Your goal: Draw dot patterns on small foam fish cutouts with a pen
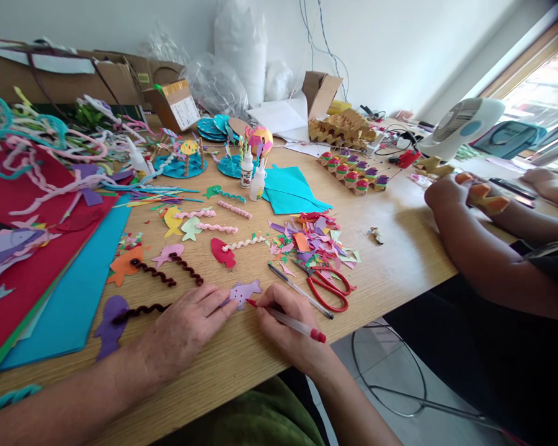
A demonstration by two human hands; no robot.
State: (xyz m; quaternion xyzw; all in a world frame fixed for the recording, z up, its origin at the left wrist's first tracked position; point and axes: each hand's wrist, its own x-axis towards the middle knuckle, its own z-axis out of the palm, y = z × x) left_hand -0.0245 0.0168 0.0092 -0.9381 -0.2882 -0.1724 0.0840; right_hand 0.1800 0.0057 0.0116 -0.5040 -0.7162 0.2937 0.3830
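Observation:
My right hand (286, 319) grips a red pen (302, 327) whose tip is at the tail end of a small lilac paper fish (245, 293). Dark dots mark the fish. With fingers stretched out, my left hand (193, 322) lies on the table and its fingertips rest on the fish's left end, hiding part of it. Left of that hand is a purple paper fish (111, 328) with a dark brown twisted pipe cleaner (144, 311). Red-handled scissors (328, 290) and a black pen (302, 291) lie just beyond my right hand.
Paper scraps (314, 244) are heaped behind the scissors. Glue bottles (257, 181) stand near teal paper (291, 189). Coloured sheets (69, 297) and pipe cleaners (51, 148) cover the left side. At the right, another person's hands (446, 192) hold an orange-painted egg-carton piece (488, 197) near a fan (465, 127).

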